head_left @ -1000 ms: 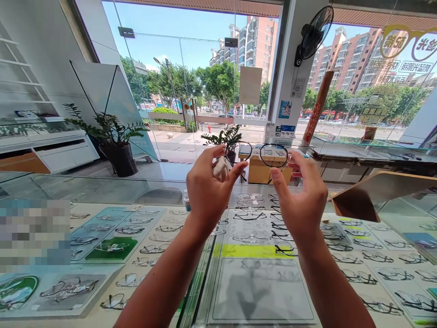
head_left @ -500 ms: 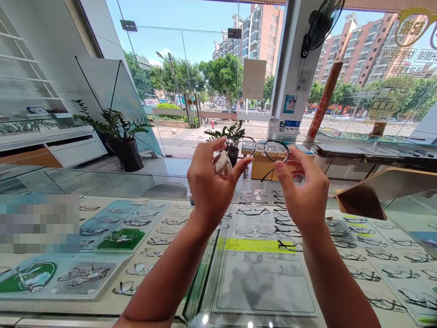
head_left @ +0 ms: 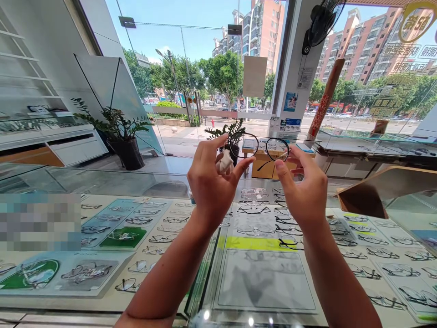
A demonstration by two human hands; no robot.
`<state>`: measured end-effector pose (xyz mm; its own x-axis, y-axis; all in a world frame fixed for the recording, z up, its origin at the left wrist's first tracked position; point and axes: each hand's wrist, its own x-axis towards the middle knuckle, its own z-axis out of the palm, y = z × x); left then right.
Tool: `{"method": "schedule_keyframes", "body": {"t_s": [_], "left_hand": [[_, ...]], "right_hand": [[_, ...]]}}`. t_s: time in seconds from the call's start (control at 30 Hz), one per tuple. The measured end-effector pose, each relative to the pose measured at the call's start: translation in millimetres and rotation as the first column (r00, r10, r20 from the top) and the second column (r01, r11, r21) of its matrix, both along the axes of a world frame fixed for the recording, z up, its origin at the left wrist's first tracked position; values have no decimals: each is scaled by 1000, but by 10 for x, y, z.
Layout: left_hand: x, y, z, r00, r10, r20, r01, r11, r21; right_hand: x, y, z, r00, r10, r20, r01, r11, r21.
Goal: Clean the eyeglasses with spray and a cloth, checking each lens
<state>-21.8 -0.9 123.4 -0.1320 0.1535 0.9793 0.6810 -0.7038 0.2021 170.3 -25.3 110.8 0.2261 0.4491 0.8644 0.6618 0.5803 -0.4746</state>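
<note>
A pair of round eyeglasses [head_left: 257,145] with thin dark rims is held up above the glass counter. My left hand [head_left: 213,182] is closed on its left side, index finger and thumb at the rim. A bunched whitish cloth [head_left: 226,163] is tucked in that same hand. At the other end, my right hand [head_left: 305,189] pinches the eyeglasses near the right rim, thumb in front and fingers behind. One dark temple arm points down and left below the right lens. The other temple I cannot make out.
Under my forearms lies a glass display counter [head_left: 208,278] with rows of eyeglass frames inside. A grey rectangular pad [head_left: 266,282] is between my arms. A brown angled board [head_left: 385,191] stands at right. Beyond are potted plants [head_left: 124,152] and glass doors.
The eyeglasses have turned slightly in my hands, and their lenses now look rounder and more face-on. Both hands keep their hold, and the view has shifted a little.
</note>
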Motion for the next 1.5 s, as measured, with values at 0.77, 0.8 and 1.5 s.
{"method": "schedule_keyframes", "body": {"t_s": [0.77, 0.8, 1.5], "left_hand": [[-2, 0, 8, 994, -99, 37, 104, 981, -162], [-4, -5, 13, 994, -99, 41, 105, 982, -156], [-6, -63, 35, 984, -148, 95, 156, 984, -81]], "right_hand": [[-22, -122, 38, 997, -79, 17, 72, 968, 241], [-19, -121, 37, 997, -75, 18, 69, 971, 227], [-36, -99, -10, 1000, 2, -21, 1, 990, 138]]}}
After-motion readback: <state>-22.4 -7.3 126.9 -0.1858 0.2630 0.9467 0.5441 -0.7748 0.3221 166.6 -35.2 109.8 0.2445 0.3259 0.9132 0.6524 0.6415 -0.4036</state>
